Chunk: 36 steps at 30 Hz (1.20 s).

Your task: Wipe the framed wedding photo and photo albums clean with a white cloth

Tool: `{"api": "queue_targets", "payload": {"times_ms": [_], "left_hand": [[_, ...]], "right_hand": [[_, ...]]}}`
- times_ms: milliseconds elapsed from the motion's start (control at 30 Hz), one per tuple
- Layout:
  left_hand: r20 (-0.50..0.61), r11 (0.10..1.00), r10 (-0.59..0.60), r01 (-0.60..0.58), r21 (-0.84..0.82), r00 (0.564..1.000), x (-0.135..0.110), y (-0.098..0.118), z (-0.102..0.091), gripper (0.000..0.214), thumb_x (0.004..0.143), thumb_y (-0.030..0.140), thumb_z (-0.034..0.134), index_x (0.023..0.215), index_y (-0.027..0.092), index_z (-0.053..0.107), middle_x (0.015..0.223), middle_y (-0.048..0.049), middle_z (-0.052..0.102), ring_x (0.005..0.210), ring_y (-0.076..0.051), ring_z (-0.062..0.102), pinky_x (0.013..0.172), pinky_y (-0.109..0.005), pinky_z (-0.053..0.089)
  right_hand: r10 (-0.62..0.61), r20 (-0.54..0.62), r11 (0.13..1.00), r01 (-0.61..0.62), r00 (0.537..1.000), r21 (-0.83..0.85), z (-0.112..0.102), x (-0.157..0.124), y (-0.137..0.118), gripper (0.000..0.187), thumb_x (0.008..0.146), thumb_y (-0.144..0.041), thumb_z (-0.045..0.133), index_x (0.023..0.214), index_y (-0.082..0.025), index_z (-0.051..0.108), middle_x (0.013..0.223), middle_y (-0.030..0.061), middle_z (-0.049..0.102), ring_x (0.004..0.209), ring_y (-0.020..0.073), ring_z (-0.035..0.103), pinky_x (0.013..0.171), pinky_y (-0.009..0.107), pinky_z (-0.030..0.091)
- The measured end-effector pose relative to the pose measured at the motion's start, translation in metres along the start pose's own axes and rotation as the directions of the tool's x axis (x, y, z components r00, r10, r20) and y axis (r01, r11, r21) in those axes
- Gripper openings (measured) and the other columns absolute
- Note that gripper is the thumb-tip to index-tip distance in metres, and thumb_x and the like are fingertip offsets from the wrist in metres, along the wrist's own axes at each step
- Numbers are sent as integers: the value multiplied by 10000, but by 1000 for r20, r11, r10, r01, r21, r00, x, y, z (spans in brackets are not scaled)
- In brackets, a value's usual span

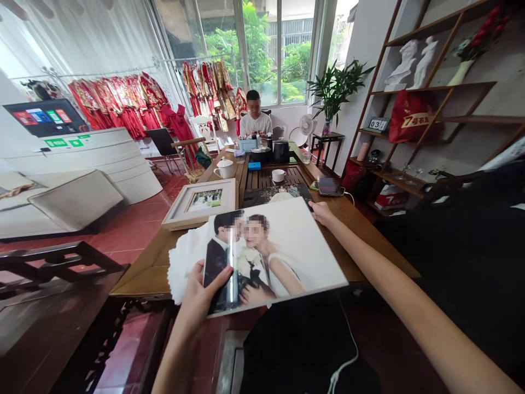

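Note:
A glossy wedding photo panel, showing a couple, is tilted in front of me over the near end of the wooden table. My left hand grips its lower left side, thumb flat on the picture face. At the panel's upper right edge, my right hand has its fingers closed, with the fingertips partly hidden. A darker picture panel lies just beyond, close to the right fingertips. White ragged-edged padding shows under the photo panel's left side. Left of it rests a light wood picture frame with a small photo inside.
On the table stand a lidded white cup, a small white cup, a blue box, a dark kettle and a phone with a cable. A person sits at the far end. Shelves rise at right.

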<state>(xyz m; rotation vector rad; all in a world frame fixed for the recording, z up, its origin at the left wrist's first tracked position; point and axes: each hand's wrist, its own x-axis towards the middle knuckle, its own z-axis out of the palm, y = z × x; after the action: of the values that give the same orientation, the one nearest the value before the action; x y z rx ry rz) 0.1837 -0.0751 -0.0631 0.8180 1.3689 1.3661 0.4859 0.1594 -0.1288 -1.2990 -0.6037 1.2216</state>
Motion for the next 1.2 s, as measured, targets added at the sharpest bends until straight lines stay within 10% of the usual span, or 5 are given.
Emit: {"api": "queue_targets", "payload": {"times_ms": [267, 500, 767, 933, 1200], "left_hand": [[73, 995, -81, 76, 70, 994, -3, -29, 9, 606, 509, 430, 862, 936, 176, 516, 758, 13, 664, 581, -136, 625, 591, -256, 515], [102, 993, -115, 112, 39, 988, 4, -41, 11, 627, 510, 444, 860, 946, 173, 501, 766, 11, 659, 606, -136, 627, 591, -252, 514], [100, 996, -87, 87, 10, 991, 22, -44, 29, 676, 463, 410, 888, 930, 174, 460, 769, 9, 663, 622, -128, 633, 579, -242, 529], [89, 997, -69, 67, 32, 994, 39, -48, 42, 656, 464, 387, 893, 906, 170, 460, 707, 18, 642, 616, -134, 625, 558, -244, 531], [90, 958, 33, -57, 282, 995, 51, -49, 52, 623, 552, 331, 860, 1020, 164, 484, 950, -75, 676, 893, -217, 664, 774, -319, 530]], "right_hand": [[-111, 19, 691, 91, 994, -718, -18, -3, -18, 369, 768, -310, 664, 457, -197, 500, 295, 0, 428, 515, 207, 609, 585, 275, 455], [-223, 62, 503, 169, 973, -847, -21, -18, -25, 271, 800, -420, 620, 859, -155, 613, 753, 140, 701, 769, 271, 679, 737, 350, 485], [-100, 356, 955, 190, 929, -228, -69, -109, -14, 330, 860, -481, 494, 1098, -259, 543, 1032, 77, 700, 686, 185, 691, 518, 289, 534], [-259, 174, 948, 285, 950, -142, -83, -162, 18, 480, 691, -416, 736, 1115, -268, 568, 1381, 99, 533, 1081, 259, 641, 814, 363, 576], [-375, 76, 912, 383, 924, -148, -75, -159, 50, 697, 568, -361, 838, 1168, -223, 512, 1334, 172, 558, 1223, 319, 551, 1044, 499, 440]]}}
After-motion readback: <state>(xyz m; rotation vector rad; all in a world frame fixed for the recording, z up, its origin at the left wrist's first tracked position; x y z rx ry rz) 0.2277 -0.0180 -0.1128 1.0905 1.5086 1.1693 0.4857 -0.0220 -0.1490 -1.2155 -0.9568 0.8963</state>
